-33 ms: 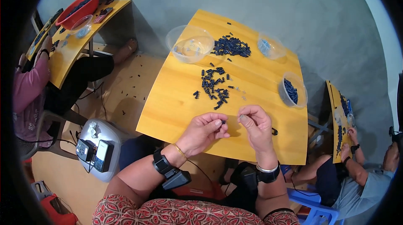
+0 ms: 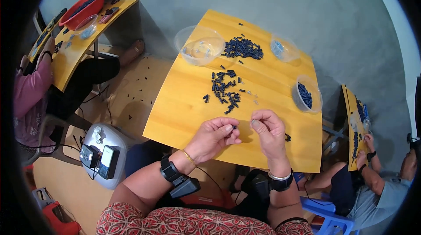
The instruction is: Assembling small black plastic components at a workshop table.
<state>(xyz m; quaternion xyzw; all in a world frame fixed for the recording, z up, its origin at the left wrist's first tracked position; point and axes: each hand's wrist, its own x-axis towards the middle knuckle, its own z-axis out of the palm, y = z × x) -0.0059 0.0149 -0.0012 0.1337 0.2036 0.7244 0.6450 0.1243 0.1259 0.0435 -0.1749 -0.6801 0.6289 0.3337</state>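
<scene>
My left hand (image 2: 217, 135) is closed in a pinch on a small black plastic piece (image 2: 234, 127), whose end peeks out past the fingertips. Close beside it, my right hand (image 2: 268, 132) has thumb and forefinger pressed together on a tiny pale piece (image 2: 253, 122), too small to name. Both hands hover over the near edge of the yellow table (image 2: 175, 112). Beyond them lies a loose scatter of small black pieces (image 2: 223, 86), with a few tiny clear pieces (image 2: 255, 102) at its right. Farther back is a denser pile of black pieces (image 2: 243, 48).
A clear tub (image 2: 199, 59) stands at the back left, another with bluish bits (image 2: 285, 50) at the back right, and a third (image 2: 307, 96) holds dark pieces. A black loop (image 2: 287, 137) lies by my right hand. Co-workers sit at tables on both sides; a grey stool (image 2: 105, 147) carries devices.
</scene>
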